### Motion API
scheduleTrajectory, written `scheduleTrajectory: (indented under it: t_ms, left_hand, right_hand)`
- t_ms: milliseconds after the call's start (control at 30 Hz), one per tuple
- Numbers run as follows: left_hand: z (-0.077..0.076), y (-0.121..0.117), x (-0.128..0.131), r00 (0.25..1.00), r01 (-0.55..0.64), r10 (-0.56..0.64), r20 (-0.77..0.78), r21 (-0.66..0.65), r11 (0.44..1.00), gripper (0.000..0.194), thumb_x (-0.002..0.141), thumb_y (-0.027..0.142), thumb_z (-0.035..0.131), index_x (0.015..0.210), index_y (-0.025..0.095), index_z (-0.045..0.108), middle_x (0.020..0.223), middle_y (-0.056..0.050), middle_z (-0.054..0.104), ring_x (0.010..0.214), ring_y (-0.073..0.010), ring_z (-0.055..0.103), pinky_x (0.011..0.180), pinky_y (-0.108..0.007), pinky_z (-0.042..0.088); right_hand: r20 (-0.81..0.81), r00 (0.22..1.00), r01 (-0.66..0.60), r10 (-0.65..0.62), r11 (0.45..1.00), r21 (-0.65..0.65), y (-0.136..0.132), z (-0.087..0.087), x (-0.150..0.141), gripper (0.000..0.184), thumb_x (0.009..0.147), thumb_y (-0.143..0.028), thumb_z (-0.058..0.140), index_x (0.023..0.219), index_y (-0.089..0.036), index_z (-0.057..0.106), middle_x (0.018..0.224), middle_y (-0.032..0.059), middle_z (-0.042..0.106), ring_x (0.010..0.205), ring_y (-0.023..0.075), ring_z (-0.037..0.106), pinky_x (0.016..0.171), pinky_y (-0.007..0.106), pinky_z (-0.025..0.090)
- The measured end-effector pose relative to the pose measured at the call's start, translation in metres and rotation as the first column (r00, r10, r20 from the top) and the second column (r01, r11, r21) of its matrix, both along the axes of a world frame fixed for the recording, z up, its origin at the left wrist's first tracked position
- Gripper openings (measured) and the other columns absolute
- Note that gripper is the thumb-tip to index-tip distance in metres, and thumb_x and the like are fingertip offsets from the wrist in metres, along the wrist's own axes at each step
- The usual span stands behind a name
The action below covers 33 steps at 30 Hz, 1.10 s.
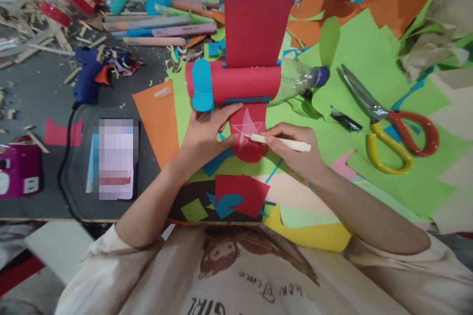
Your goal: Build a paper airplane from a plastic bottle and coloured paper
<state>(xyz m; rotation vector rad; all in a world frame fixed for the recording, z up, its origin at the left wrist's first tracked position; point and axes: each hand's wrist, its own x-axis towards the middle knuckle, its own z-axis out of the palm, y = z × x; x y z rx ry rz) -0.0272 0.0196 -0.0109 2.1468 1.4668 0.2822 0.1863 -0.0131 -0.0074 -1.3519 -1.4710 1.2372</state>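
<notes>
A plastic bottle (295,81) wrapped in red paper lies on its side, its dark blue cap pointing right. A blue paper band (202,86) sits round its left end. One long red paper wing (260,10) reaches away from it, and a shorter red wing (254,152) with a rounded end comes toward me, bearing a pale star outline. My right hand (293,145) grips a white marker (288,142), whose tip touches the star. With fingers spread, my left hand (210,133) steadies the short wing's left edge and reaches up beside the bottle.
Scissors (380,113) with red and yellow handles lie at right on green paper (369,54). A blue glue gun (86,74), its cord and a phone (116,157) are at left. Several markers (158,29), wood sticks and paper scraps lie behind; a purple box (20,170) stands far left.
</notes>
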Motion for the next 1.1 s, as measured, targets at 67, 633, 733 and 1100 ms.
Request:
scheduleTrajectory:
  t_ms: [67, 633, 733, 1100]
  left_hand:
    - [0.0001, 0.0001, 0.0002, 1.0, 0.0, 0.0, -0.002, -0.002, 1.0, 0.055, 0.084, 0.027, 0.056, 0.139, 0.028, 0.053, 0.086, -0.001, 0.064, 0.087, -0.0192, 0.06, 0.1, -0.034, 0.037]
    - [0.0003, -0.0004, -0.0002, 1.0, 0.013, -0.013, -0.005, 0.022, 1.0, 0.053, 0.085, 0.027, 0.056, 0.138, 0.025, 0.053, 0.086, -0.001, 0.063, 0.087, -0.0187, 0.06, 0.1, -0.033, 0.037]
    - [-0.0008, -0.0004, -0.0009, 1.0, 0.016, -0.016, -0.001, 0.029, 0.999, 0.053, 0.085, 0.027, 0.056, 0.138, 0.025, 0.053, 0.085, 0.0, 0.062, 0.087, -0.0188, 0.06, 0.1, -0.033, 0.037]
    - [0.0003, -0.0008, -0.001, 1.0, 0.012, -0.012, 0.007, 0.023, 1.0, 0.053, 0.085, 0.027, 0.056, 0.139, 0.027, 0.052, 0.089, 0.0, 0.065, 0.09, -0.0187, 0.061, 0.101, -0.033, 0.036]
  right_hand:
    - [0.01, 1.0, -0.025, 0.025, 1.0, 0.013, -0.0002, 0.0005, 0.0008, 0.016, 0.08, -0.029, 0.066, 0.068, -0.019, 0.07, 0.056, -0.001, 0.063, 0.05, 0.0105, 0.049, 0.046, 0.024, 0.035]
    - [0.003, 0.999, 0.049, -0.049, 0.999, 0.015, 0.0001, 0.0007, -0.0018, 0.013, 0.077, -0.021, 0.064, 0.065, -0.02, 0.069, 0.055, -0.0018, 0.063, 0.049, 0.0102, 0.05, 0.046, 0.023, 0.036]
    - [0.008, 1.0, -0.004, 0.004, 1.0, 0.01, -0.0003, 0.0009, -0.0005, 0.014, 0.078, -0.023, 0.064, 0.066, -0.019, 0.069, 0.054, -0.0021, 0.061, 0.049, 0.0096, 0.048, 0.046, 0.023, 0.035]
    - [0.055, 0.998, 0.032, -0.031, 0.999, -0.013, 0.0003, 0.0017, -0.0008, 0.018, 0.077, -0.028, 0.062, 0.062, -0.02, 0.068, 0.057, 0.0002, 0.064, 0.049, 0.0106, 0.048, 0.045, 0.025, 0.032]
